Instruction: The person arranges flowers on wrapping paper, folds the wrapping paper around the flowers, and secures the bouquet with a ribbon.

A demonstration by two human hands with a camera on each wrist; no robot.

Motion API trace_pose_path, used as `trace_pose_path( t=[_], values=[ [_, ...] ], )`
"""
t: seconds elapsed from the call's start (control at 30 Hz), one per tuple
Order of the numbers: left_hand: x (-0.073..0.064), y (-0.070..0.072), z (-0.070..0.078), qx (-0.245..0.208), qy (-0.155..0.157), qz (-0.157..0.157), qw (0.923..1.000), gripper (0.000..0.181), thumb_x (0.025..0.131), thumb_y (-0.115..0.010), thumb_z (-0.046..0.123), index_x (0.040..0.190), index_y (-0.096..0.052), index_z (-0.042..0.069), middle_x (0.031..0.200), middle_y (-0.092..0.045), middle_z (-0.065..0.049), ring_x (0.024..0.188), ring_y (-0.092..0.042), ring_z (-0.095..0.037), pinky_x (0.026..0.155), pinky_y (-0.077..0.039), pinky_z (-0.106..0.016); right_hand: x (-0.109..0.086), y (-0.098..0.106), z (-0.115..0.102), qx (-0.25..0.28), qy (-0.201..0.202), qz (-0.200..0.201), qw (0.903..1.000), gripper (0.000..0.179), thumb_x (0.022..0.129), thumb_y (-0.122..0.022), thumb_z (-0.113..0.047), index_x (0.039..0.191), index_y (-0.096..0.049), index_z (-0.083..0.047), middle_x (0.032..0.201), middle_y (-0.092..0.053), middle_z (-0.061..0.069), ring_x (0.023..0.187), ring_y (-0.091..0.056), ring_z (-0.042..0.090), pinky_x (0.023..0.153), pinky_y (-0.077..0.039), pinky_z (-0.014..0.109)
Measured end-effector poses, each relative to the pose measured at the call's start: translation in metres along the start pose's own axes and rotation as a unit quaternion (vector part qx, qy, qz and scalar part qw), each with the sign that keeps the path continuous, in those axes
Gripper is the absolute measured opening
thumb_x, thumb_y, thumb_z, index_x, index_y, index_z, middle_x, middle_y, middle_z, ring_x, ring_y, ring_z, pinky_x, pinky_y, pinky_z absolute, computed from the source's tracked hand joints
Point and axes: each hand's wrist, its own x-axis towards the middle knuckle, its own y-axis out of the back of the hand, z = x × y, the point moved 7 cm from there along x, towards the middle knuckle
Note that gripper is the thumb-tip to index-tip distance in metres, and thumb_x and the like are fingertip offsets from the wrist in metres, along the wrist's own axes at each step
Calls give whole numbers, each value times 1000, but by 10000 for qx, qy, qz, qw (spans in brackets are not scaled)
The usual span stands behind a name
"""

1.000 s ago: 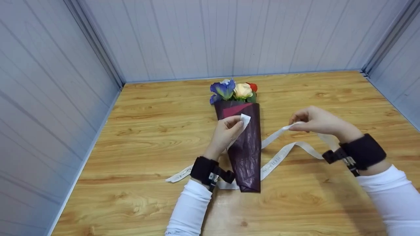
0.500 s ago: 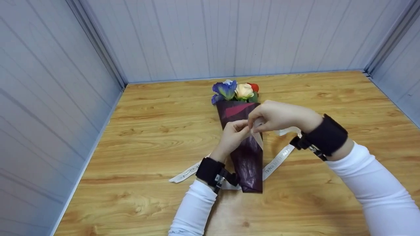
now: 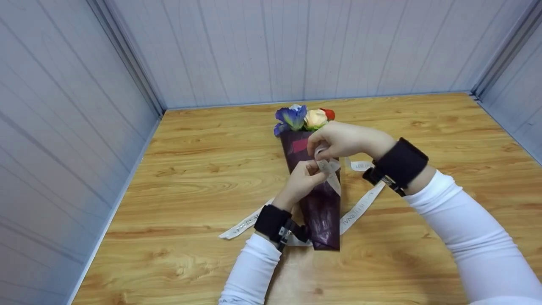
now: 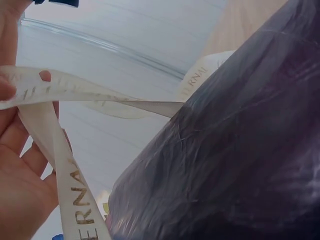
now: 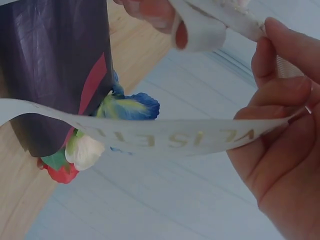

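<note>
A bouquet in dark purple wrapping paper (image 3: 319, 216) lies on the table, its blue, cream and red flowers (image 3: 315, 118) toward the back wall. Above the wrap, my left hand (image 3: 300, 182) pinches a white lettered ribbon (image 3: 332, 180). My right hand (image 3: 338, 140) pinches the same ribbon just above and to the right of the left fingers. In the right wrist view, a small loop of ribbon (image 5: 200, 32) stands between the two hands, and another length of it runs out of the right palm. The left wrist view shows ribbon strands crossing at the left fingers.
Loose ribbon (image 3: 362, 209) trails right of the bouquet, and a ribbon tail (image 3: 243, 224) lies to its left, passing under the wrap's lower end. The wood-grain table (image 3: 190, 169) is bounded by pale panel walls (image 3: 237, 51).
The right hand has moved left from beside the bouquet to meet the left hand over the wrap, bringing ribbon with it. The left hand has shifted slightly; ribbon now crosses at its fingers.
</note>
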Motion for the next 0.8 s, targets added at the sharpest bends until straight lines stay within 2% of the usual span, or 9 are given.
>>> trace_pose_path(
  t=[0.13, 0.17, 0.27, 0.33, 0.43, 0.53, 0.6, 0.7, 0.8],
  values=[
    [0, 2, 0, 416, -46, 136, 9990, 31, 93, -64, 6, 65, -51, 4, 57, -36, 10, 53, -32, -4, 54, -24, -22, 12, -5, -4, -14, 48, -83, 10000, 8, 88, -70, 2, 95, -70, 0, 93, -70, 11, 85, -67, 24, 77, -54, 42],
    [0, 3, 0, 473, -51, 188, 9987, 30, 94, -65, 7, 66, -53, 3, 58, -37, 11, 54, -33, -5, 54, -25, -22, 14, -6, -4, -24, 45, -97, 9999, 8, 87, -71, 1, 95, -71, -1, 94, -70, 10, 87, -67, 24, 79, -54, 42],
    [0, 5, 0, 343, -16, 325, 9989, 14, 93, -66, 6, 84, -65, -4, 69, -49, 11, 66, -44, -5, 62, -32, -21, 22, -8, -2, 78, 90, -68, 9999, 7, 87, -71, 1, 94, -71, -2, 93, -70, 10, 86, -66, 23, 79, -53, 41],
    [0, 6, -1, 194, 38, 410, 9990, 13, 93, -65, 4, 95, -66, -9, 74, -52, 11, 71, -47, -4, 66, -35, -20, 25, -9, 2, 244, 92, 15, 9997, 7, 88, -71, 0, 95, -71, -1, 95, -70, 11, 86, -65, 25, 79, -52, 42],
    [1, 6, -2, -60, 65, 501, 9987, 14, 92, -64, -1, 93, -63, -14, 69, -49, 11, 65, -44, -4, 62, -34, -20, 25, -8, 11, 334, 64, 341, 9988, 15, 91, -69, -3, 105, -70, 3, 106, -67, 17, 98, -63, 32, 87, -49, 46],
    [1, 6, -2, -186, -8, 586, 9981, 14, 91, -63, -5, 91, -63, -19, 64, -47, 11, 61, -41, -4, 58, -31, -20, 20, -1, 22, 323, -229, 843, 9957, 28, 96, -65, -10, 119, -65, 6, 118, -60, 22, 112, -55, 37, 95, -43, 51],
    [2, 6, -2, -272, -39, 620, 9977, 14, 90, -64, -7, 95, -65, -20, 68, -53, 11, 63, -43, -3, 58, -32, -19, 13, 4, 28, 429, -523, 1191, 9906, 34, 99, -62, -15, 126, -61, 6, 125, -55, 23, 118, -51, 39, 99, -40, 53],
    [1, 5, -1, -437, -32, 621, 9971, 15, 89, -64, -10, 98, -65, -22, 77, -63, 6, 70, -49, -3, 65, -39, -18, -1, 8, 34, 944, -880, 1671, 9775, 36, 102, -56, -15, 132, -55, 5, 133, -49, 24, 122, -48, 39, 101, -39, 54],
    [1, 2, -1, -680, 5, 529, 9963, 17, 90, -62, -11, 101, -63, -24, 85, -71, -9, 75, -54, -2, 71, -44, -19, -19, 7, 37, 1536, -894, 2201, 9592, 37, 102, -53, -10, 135, -50, 6, 138, -44, 24, 125, -46, 38, 107, -34, 53]
  ],
)
